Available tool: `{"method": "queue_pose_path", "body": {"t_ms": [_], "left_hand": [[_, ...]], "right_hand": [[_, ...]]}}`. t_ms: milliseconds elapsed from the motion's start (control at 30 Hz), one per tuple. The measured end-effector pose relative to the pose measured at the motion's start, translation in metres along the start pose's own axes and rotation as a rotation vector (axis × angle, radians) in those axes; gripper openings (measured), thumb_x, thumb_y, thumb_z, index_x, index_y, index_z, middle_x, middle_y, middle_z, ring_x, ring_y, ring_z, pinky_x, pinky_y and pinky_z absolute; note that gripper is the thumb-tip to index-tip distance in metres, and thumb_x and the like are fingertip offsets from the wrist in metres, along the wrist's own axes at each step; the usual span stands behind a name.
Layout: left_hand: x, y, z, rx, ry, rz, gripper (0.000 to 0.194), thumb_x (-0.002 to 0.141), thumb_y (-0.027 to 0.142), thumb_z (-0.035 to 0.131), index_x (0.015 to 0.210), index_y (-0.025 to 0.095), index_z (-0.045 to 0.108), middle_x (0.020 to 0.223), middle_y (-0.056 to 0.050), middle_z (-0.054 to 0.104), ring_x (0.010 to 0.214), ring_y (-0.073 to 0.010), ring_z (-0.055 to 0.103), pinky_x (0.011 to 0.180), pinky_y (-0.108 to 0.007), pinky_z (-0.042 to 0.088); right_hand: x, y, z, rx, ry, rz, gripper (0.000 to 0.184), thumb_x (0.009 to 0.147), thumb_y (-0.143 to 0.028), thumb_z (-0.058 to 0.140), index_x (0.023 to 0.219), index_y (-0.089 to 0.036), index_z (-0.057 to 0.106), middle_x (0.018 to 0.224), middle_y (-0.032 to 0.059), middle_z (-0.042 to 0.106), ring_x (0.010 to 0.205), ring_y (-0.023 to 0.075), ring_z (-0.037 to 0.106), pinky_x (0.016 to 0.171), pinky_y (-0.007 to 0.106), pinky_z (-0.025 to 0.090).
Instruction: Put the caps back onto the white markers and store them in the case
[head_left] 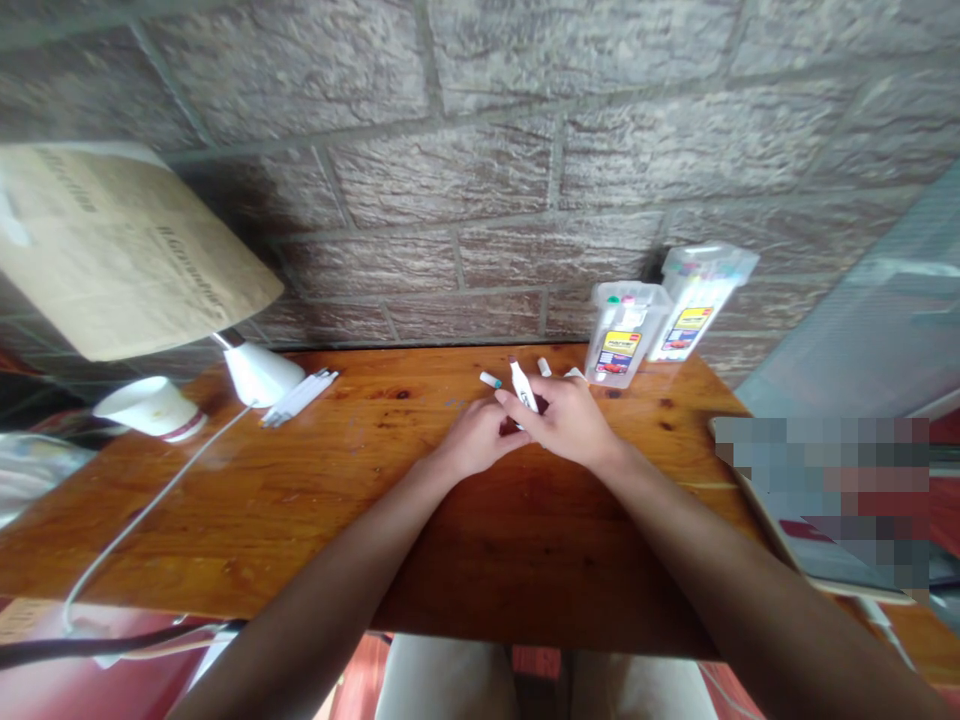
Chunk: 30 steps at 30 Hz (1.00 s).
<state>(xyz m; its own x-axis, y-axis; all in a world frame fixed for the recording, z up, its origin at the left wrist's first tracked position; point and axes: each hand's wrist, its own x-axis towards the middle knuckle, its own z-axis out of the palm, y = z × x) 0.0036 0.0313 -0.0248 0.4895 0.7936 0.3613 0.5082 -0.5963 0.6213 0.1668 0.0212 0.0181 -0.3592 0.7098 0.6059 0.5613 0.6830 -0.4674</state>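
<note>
A white marker (523,385) with a bare dark tip pointing up and away is gripped by my right hand (570,415), thumb and fingers closed round its barrel. My left hand (480,437) meets it from the other side, fingers curled at the marker's lower end; the exact contact there is partly hidden. Just beyond my hands lie a small white cap with a teal end (490,381) and another white cap (544,367). A further white piece (574,373) shows partly behind my right hand.
Two clear plastic marker cases (628,335) (694,305) stand at the back right. Several white markers (300,398) lie by the lamp base (262,373). A paper cup (154,408) and lamp cord (161,490) are left. On the right lies a flat, tablet-like device (795,520), partly pixelated.
</note>
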Motion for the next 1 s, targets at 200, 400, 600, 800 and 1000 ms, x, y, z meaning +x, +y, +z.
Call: {"method": "queue_pose_path", "body": {"t_ms": [200, 400, 600, 800, 1000], "left_hand": [[0.000, 0.000, 0.001, 0.010, -0.030, 0.010, 0.024, 0.085, 0.027, 0.066, 0.106, 0.018, 0.071, 0.106, -0.011, 0.075, 0.095, -0.0275, 0.070, 0.082, -0.034, 0.053], [0.001, -0.003, 0.000, 0.072, 0.011, -0.040, 0.011, 0.086, 0.023, 0.061, 0.089, 0.017, 0.070, 0.097, -0.012, 0.074, 0.089, -0.0265, 0.070, 0.079, -0.034, 0.052], [0.001, -0.001, -0.004, 0.028, 0.049, -0.054, 0.014, 0.081, 0.012, 0.056, 0.073, 0.018, 0.066, 0.081, -0.008, 0.072, 0.074, -0.0207, 0.066, 0.067, -0.028, 0.048], [0.003, 0.000, -0.012, -0.183, 0.254, -0.113, 0.011, 0.080, 0.016, 0.058, 0.074, 0.016, 0.067, 0.077, -0.004, 0.071, 0.072, -0.0167, 0.063, 0.068, -0.025, 0.046], [0.009, 0.007, -0.014, -0.613, 0.446, -0.305, 0.048, 0.088, 0.055, 0.056, 0.061, 0.015, 0.062, 0.058, -0.001, 0.061, 0.058, -0.0122, 0.056, 0.058, -0.023, 0.043]], "right_hand": [[-0.001, -0.002, 0.001, -0.004, -0.024, 0.056, 0.049, 0.094, -0.053, 0.052, 0.060, -0.019, 0.050, 0.053, -0.0020, 0.052, 0.049, 0.0103, 0.044, 0.055, 0.025, 0.031], [-0.002, -0.005, 0.003, 0.029, -0.048, 0.068, 0.049, 0.093, -0.055, 0.052, 0.061, -0.018, 0.053, 0.053, -0.0019, 0.052, 0.049, 0.0101, 0.045, 0.054, 0.024, 0.030], [-0.003, -0.011, 0.007, 0.140, -0.105, 0.066, 0.047, 0.094, -0.050, 0.053, 0.060, -0.018, 0.051, 0.054, -0.0016, 0.052, 0.051, 0.0100, 0.048, 0.055, 0.023, 0.033], [-0.002, -0.012, 0.010, 0.190, -0.135, 0.077, 0.040, 0.092, -0.044, 0.058, 0.063, -0.016, 0.057, 0.058, -0.0019, 0.055, 0.055, 0.0096, 0.049, 0.056, 0.023, 0.034], [-0.004, -0.013, 0.015, 0.410, -0.172, 0.264, 0.044, 0.091, -0.048, 0.057, 0.060, -0.017, 0.054, 0.053, -0.0027, 0.054, 0.052, 0.0098, 0.050, 0.053, 0.023, 0.035]]}}
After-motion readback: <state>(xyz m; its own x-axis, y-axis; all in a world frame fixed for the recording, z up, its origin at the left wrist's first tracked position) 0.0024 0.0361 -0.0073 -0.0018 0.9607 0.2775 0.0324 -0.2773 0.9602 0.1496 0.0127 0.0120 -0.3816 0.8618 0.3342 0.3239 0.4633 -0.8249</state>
